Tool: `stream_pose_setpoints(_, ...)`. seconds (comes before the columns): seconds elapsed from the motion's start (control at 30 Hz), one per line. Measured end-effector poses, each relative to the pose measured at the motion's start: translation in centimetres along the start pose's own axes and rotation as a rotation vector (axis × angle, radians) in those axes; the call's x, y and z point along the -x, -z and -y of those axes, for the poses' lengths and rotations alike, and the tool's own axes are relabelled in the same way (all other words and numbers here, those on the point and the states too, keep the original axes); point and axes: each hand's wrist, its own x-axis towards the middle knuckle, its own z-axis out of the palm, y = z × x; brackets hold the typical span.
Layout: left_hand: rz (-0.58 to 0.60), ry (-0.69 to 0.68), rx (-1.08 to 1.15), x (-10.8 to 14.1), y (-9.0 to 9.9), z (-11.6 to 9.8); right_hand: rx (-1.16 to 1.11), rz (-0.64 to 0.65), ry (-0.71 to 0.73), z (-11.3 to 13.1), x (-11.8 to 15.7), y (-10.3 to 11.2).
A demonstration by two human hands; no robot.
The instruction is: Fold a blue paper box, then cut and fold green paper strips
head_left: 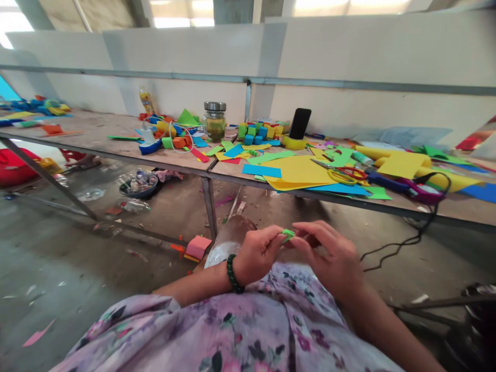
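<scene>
Above my lap, a small green folded piece, which looks like paper or thin foam, is pinched in the fingertips of my left hand. A dark beaded bracelet circles that wrist. From the other side, my right hand comes close, its thumb and index finger bent at the piece's right end. Whether those right fingertips grip it or only touch it, I cannot tell. On the table beyond lie yellow sheets, a blue strip and scissors with red and yellow handles.
The table edge runs across in front of my knees. On it stand a glass jar, a phone on a yellow roll, coloured blocks and a purple-and-blue corded tool. A basin of plastic bottles sits on the floor.
</scene>
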Motion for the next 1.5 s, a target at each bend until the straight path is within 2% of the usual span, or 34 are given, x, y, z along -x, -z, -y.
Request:
stream_pose_setpoints(0.13,0.08,-0.082,-0.167,0.0,0.3,-0.5,0.013,0.131,0.079,-0.6,-0.6,0.4)
stream_pose_setpoints(0.23,0.199,-0.058,-0.146,-0.3,0.5,-1.1,0.012,0.191,0.111,-0.9,-0.6,0.5)
stream_pose_setpoints(0.33,0.271,0.063,-0.051,-0.5,0.7,-1.6,-0.101,0.239,0.021,-1.4,-0.4,0.3)
stream_pose_setpoints(0.43,0.324,0.188,-0.041,-0.6,0.7,-1.5,-0.181,0.37,-0.128,-1.9,-0.4,0.1)
stream_pose_setpoints(0.53,0.377,0.267,-0.011,-0.7,0.7,-1.0,-0.238,0.461,-0.181,-2.1,-0.6,0.2)
stream_pose_setpoints(0.6,0.401,0.334,0.163,-0.9,1.1,-0.6,-0.33,0.393,-0.238,-2.0,-0.7,0.3)
stream_pose_setpoints(0.63,0.393,0.371,0.304,-1.1,1.3,-0.4,-0.395,0.306,-0.305,-2.0,-0.8,0.3)
stream_pose_setpoints(0.73,0.274,0.394,0.669,-1.4,1.8,0.3,-0.702,-0.125,-0.598,-2.0,-0.9,-0.6)
stream_pose_setpoints(0.8,0.18,0.339,0.647,-1.4,1.4,0.8,-0.932,-0.332,-0.749,-1.8,-0.9,-1.8)
stream_pose_setpoints(0.83,0.156,0.308,0.569,-1.3,0.9,0.9,-1.017,-0.372,-0.794,-1.7,-0.7,-2.6)
stream_pose_setpoints(0.9,0.123,0.259,0.404,-1.1,-0.2,1.1,-1.097,-0.355,-0.832,-1.2,-0.3,-4.2)
stream_pose_setpoints(1.0,0.057,0.261,0.331,-1.0,-1.2,1.1,-1.081,-0.244,-0.773,-0.6,0.5,-5.6)
stream_pose_setpoints(1.1,0.012,0.244,0.191,-1.1,-0.7,1.1,-0.866,0.0,-0.684,-0.6,0.8,-5.1)
stream_pose_setpoints(1.17,0.012,0.186,0.023,-1.2,0.1,1.1,-0.69,0.082,-0.636,-1.0,0.4,-4.0)
stream_pose_setpoints(1.33,0.159,0.056,-0.228,-1.1,0.9,0.6,-0.651,0.056,-0.567,-1.2,-0.8,-2.2)
stream_pose_setpoints(1.5,0.17,-0.003,-0.27,-1.0,0.8,-0.3,-0.566,-0.127,-0.493,0.0,-0.5,-2.6)
